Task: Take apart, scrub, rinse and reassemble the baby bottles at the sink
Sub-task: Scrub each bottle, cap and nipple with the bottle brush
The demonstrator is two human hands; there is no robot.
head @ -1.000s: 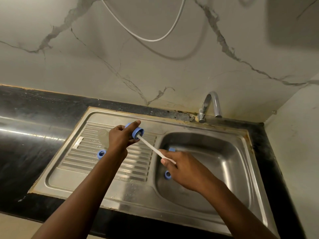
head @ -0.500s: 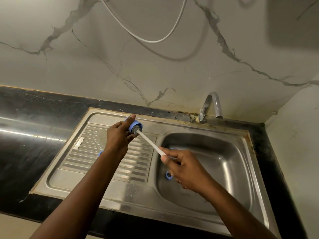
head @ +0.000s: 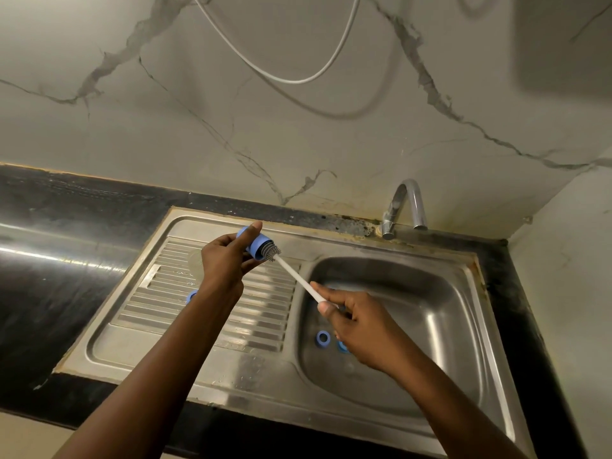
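Brush head (head: 272,251) now past blue cap (head: 257,246) rim; left fingers (head: 251,231) round cap, right fingers (head: 326,308) pinching handle (head: 296,276)

a person's two arms, seen from above. left forearm (head: 159,369) and right forearm (head: 440,392) are bare along their whole visible length; left hand (head: 225,263) and right hand (head: 361,329) are bare too. a short, trimmed nail shows on the right thumb (head: 324,308).
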